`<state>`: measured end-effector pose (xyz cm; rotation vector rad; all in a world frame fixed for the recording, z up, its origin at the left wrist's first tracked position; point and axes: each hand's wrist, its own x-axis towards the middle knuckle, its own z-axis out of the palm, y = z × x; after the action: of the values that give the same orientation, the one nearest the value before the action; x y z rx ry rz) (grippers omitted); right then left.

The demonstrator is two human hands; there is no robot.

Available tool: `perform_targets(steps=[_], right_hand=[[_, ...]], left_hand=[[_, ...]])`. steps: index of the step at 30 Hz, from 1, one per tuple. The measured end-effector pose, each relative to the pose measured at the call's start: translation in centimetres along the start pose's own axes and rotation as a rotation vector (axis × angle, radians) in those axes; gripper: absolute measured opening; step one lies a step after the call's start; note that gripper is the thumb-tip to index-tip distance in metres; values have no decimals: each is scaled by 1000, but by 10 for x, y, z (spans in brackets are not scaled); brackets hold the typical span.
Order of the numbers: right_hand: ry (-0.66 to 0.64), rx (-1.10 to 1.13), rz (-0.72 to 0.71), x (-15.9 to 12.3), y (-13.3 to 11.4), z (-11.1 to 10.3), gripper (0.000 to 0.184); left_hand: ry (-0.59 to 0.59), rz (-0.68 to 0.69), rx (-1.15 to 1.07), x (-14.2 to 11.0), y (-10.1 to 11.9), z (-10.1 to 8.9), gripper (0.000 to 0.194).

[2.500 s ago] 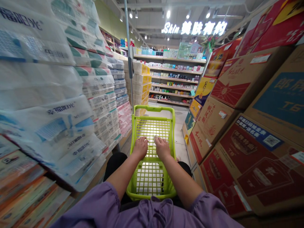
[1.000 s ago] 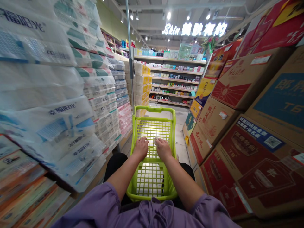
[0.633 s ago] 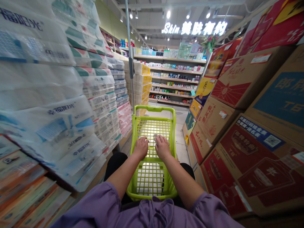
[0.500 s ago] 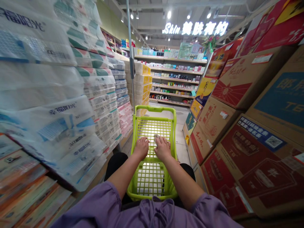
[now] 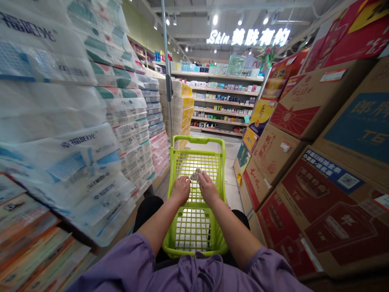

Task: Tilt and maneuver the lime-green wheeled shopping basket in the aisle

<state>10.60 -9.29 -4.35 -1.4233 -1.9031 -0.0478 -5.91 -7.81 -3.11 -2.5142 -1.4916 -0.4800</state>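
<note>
A lime-green plastic shopping basket with latticed panels stands between my knees. My left hand rests on its lattice at the left, fingers curled against the bars. In my right hand is a small crumpled greyish-white cloth, pressed to the upper lattice just right of my left hand. The cloth pokes out past the fingertips toward the left; whether it is cloth or tissue is hard to tell. Part of it lies hidden under my right fingers.
Plastic-wrapped tissue packs are stacked high on the left. Cardboard cartons rise close on the right. A thin metal pole stands behind the basket. Farther on are shelves of small goods under a lit sign.
My right hand has turned inward and shifted slightly, and more of the crumpled cloth shows between my hands. My left hand stays in nearly the same place on the basket.
</note>
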Motion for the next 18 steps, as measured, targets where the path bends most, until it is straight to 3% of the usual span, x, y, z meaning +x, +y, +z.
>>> perform_targets(steps=[4, 12, 15, 18], right_hand=[[-179, -131, 67, -3, -7, 0, 50], [-210, -200, 55, -3, -21, -24, 32], [-140, -214, 168, 0, -15, -23, 35], [-60, -216, 248, 1, -8, -19, 52]], left_hand=[[-2, 9, -8, -1, 0, 0, 31], [0, 1, -21, -1, 0, -2, 29], [-3, 3, -24, -1, 0, -2, 29], [2, 1, -22, -1, 0, -2, 30]])
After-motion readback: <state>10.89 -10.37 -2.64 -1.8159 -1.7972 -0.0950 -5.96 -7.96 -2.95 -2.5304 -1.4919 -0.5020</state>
